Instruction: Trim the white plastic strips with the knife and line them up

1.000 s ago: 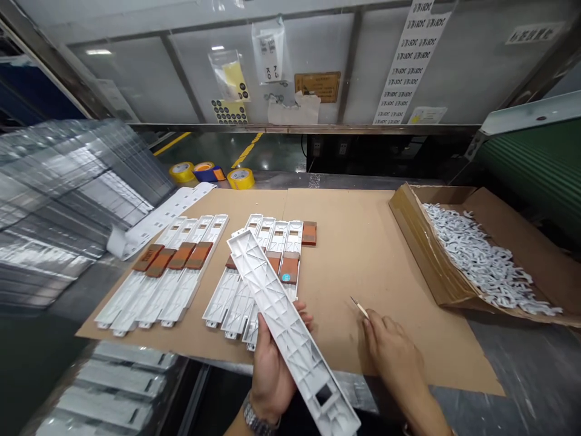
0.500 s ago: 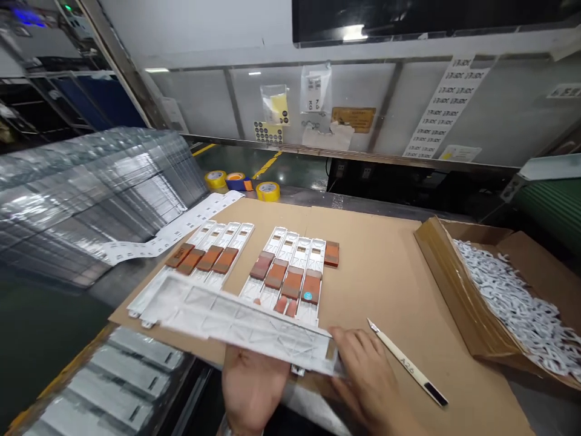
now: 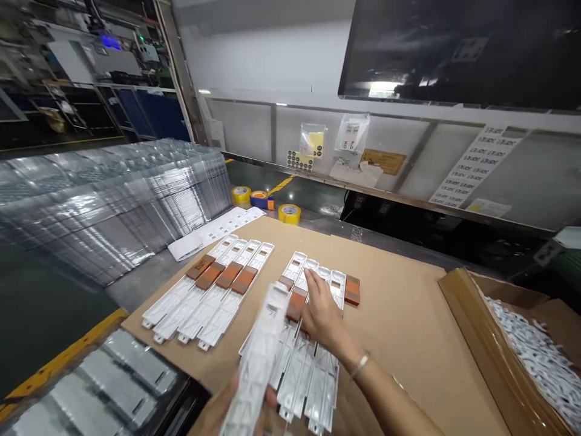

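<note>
My left hand [image 3: 222,402], low in the view and partly cut off, is wrapped round a long white plastic strip [image 3: 261,351] with a ribbed face. The strip is tilted up and slightly blurred. My right hand [image 3: 324,312] is over the right-hand row of similar white strips [image 3: 295,387], thumb and fingers apart. An orange-brown block [image 3: 297,303] lies beside its thumb; other blocks there are hidden under the hand. To the left, several white strips [image 3: 213,315] lie side by side, each with an orange-brown block [image 3: 231,275] across it.
Cardboard [image 3: 390,284] covers the table. One loose block [image 3: 353,289] lies right of the strips. A carton [image 3: 472,339] of small white plastic pieces stands at right. Tape rolls [image 3: 289,214] sit at the back. Plastic-wrapped stacks [image 3: 181,194] stand left; grey trays [image 3: 113,381] lie lower left.
The held strip has swung from lying crosswise to pointing away from me. My right hand has let go of its end and moved forward over the right row. The view has shifted.
</note>
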Demonstrator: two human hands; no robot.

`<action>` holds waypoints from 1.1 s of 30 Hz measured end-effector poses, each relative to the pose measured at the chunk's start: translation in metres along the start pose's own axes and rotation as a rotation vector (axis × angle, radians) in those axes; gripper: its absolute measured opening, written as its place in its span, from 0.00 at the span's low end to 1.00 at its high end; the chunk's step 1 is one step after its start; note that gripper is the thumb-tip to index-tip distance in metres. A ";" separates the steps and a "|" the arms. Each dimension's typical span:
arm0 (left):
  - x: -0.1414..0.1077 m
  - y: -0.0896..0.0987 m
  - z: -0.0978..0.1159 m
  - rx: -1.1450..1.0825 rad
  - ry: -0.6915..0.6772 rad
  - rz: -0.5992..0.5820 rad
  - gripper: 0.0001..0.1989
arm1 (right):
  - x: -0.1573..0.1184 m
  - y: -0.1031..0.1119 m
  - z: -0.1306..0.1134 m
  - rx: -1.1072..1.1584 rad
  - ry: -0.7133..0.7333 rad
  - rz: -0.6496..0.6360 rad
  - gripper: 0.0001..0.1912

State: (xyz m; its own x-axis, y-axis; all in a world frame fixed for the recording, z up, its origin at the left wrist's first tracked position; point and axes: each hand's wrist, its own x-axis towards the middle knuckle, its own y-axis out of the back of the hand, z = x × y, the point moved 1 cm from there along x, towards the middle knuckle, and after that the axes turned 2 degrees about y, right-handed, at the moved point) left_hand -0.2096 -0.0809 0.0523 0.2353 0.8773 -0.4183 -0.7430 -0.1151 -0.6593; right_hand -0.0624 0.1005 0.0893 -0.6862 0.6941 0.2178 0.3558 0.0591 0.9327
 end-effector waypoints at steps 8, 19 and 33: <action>0.079 0.021 0.037 -0.418 -0.138 0.268 0.20 | 0.078 -0.057 -0.006 -0.022 -0.049 -0.281 0.25; 0.074 -0.003 0.029 -0.373 -0.017 0.208 0.22 | 0.008 0.011 0.138 -0.035 -0.307 -0.384 0.29; 0.077 -0.055 0.016 -0.170 -0.067 0.325 0.27 | -0.062 0.054 0.009 0.350 0.252 -0.161 0.48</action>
State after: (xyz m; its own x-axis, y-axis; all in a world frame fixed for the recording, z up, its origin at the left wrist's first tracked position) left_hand -0.1610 0.0010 0.0661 -0.0414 0.8100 -0.5850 -0.6566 -0.4634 -0.5952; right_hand 0.0048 0.0672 0.1238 -0.8678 0.4626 0.1817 0.3951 0.4204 0.8168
